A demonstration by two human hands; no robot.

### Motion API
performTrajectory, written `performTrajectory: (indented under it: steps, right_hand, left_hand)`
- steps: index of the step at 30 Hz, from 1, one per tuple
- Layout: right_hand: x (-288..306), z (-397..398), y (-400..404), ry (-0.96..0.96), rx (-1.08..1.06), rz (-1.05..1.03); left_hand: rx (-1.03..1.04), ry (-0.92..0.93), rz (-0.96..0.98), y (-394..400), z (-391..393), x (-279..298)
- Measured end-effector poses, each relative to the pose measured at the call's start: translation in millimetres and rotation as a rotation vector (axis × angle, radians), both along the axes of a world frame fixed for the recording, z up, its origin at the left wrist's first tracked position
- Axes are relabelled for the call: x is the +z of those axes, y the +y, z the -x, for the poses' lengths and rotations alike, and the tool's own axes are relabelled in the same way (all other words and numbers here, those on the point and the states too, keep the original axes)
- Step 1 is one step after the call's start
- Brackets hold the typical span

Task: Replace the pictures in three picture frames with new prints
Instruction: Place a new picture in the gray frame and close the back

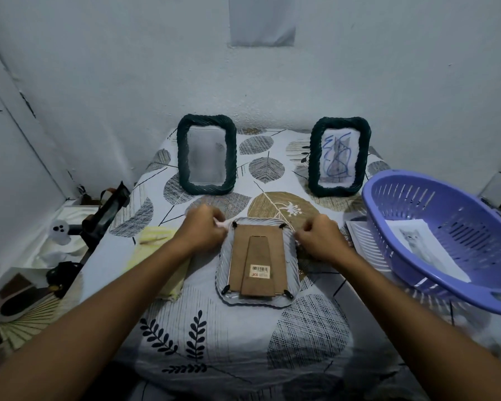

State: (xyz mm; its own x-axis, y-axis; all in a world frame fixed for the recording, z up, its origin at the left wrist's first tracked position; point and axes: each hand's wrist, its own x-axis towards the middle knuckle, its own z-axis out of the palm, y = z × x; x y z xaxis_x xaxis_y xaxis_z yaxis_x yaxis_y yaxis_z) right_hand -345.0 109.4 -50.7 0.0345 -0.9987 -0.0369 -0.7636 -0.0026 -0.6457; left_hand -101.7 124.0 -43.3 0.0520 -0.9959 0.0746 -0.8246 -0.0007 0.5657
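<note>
A white ribbed picture frame (291, 256) lies face down in the middle of the table, its brown cardboard backing (258, 257) and stand facing up, with black clips at the corners. My left hand (204, 228) pinches at the frame's top left corner clip. My right hand (318, 240) rests with curled fingers at the frame's upper right edge. Two dark green rope frames stand upright at the back: the left frame (206, 157) shows a pale blurry picture, the right frame (339, 156) holds a picture scribbled over in blue. A cat print (425, 247) lies in the purple basket.
A purple slotted basket (411, 235) tilts at the right, over some white paper (359, 235). A yellow cloth (154, 238) lies under my left forearm. The table wears a leaf-patterned cloth (237, 337). Cluttered dark objects and a box sit low at the left. Walls close in behind.
</note>
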Motion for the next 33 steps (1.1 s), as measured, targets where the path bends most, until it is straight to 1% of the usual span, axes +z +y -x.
performTrajectory:
  steps: [2, 4, 7, 8, 9, 10, 12, 13, 14, 16, 18, 20, 21, 25, 29, 33]
  right_hand:
    - [3.0, 2.3, 14.5, -0.053, 0.026, -0.171]
    - [5.6, 1.4, 26.6, -0.089, 0.038, -0.241]
    - [7.9, -3.6, 36.1, -0.111, 0.018, -0.206]
    - [10.7, -4.3, 38.2, -0.128, -0.002, -0.167]
    - [13.8, -4.2, 39.8, -0.176, -0.019, -0.126]
    - [18.6, -3.2, 42.0, -0.287, -0.030, -0.090]
    - [30.6, -1.1, 46.6, -0.667, -0.043, -0.084]
    - [34.2, 0.0, 47.1, -0.848, -0.057, -0.110]
    - [36.7, 0.1, 47.1, -0.981, -0.074, -0.143]
    - [34.6, -0.6, 42.2, -1.159, -0.071, -0.235]
    - [29.8, -4.1, 38.1, -1.343, -0.003, -0.393]
    - [28.3, -6.6, 36.3, -1.539, 0.095, -0.490]
    - [28.7, -7.1, 35.6, -1.579, 0.135, -0.512]
    - [21.7, -10.4, 28.0, -1.625, 0.176, -0.483]
    - [14.5, -14.3, 24.4, -1.652, 0.218, -0.502]
    - [11.5, -14.5, 19.8, -1.712, 0.238, -0.528]
  left_hand:
    - [0.023, 0.028, -0.104, 14.3, 2.9, -2.0]
    - [0.070, 0.084, -0.124, 24.2, 7.3, -4.9]
    - [0.143, 0.141, -0.142, 27.5, 9.9, -7.4]
    - [0.177, 0.196, -0.156, 26.9, 10.0, -7.0]
    - [0.206, 0.306, -0.184, 26.4, 9.3, -6.6]
    - [0.229, 0.449, -0.215, 26.5, 8.7, -4.4]
    - [0.248, 0.719, -0.270, 28.3, 8.2, 1.7]
    - [0.243, 0.811, -0.292, 30.0, 9.7, 6.1]
    - [0.230, 0.880, -0.313, 32.1, 12.7, 10.9]
    - [0.182, 0.964, -0.343, 35.3, 20.4, 18.4]
    - [0.128, 1.000, -0.376, 36.5, 28.9, 21.4]
    - [0.073, 1.013, -0.418, 39.9, 38.4, 23.9]
    - [0.049, 1.022, -0.436, 42.1, 42.6, 25.0]
    - [-0.004, 1.069, -0.508, 51.0, 54.5, 22.6]
    - [-0.013, 1.079, -0.506, 55.0, 57.8, 16.5]
    - [-0.043, 0.978, -0.475, 62.4, 60.4, 18.9]
